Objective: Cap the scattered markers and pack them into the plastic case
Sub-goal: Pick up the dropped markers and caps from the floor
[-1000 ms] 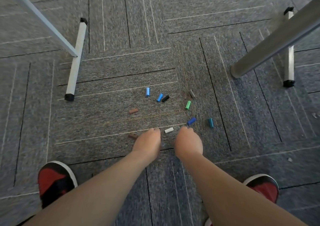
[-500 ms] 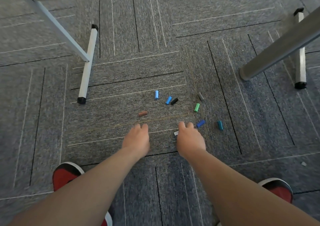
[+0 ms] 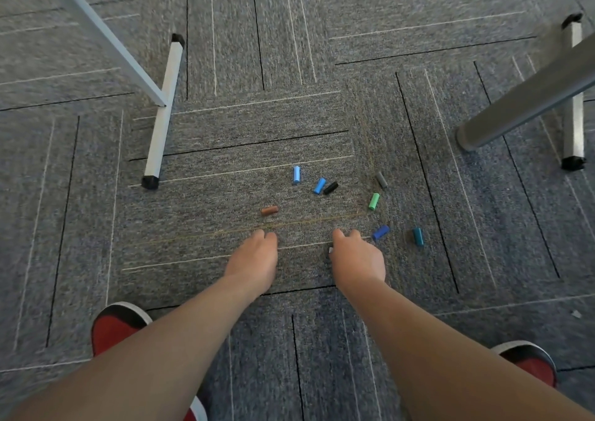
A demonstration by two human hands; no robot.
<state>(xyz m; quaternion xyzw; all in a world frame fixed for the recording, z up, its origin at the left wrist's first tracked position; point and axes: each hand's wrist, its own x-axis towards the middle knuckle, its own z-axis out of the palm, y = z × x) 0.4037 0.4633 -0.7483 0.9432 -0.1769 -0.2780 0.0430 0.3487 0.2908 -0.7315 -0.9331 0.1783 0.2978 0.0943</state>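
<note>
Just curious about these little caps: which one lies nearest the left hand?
The brown cap, lying alone just beyond the left hand; all the others lie farther off to the right.

Office-type room, floor level. Grey carpet tiles (image 3: 225,114) laid in alternating directions, with thin pale and dark lines, cover the floor. Upper left: slanted white metal leg (image 3: 112,40) meeting a floor bar (image 3: 160,130) with black end caps. Right edge: grey steel tube (image 3: 528,98) and a second capped bar (image 3: 573,134). Desk or table frames, commercial fit-out.
</note>
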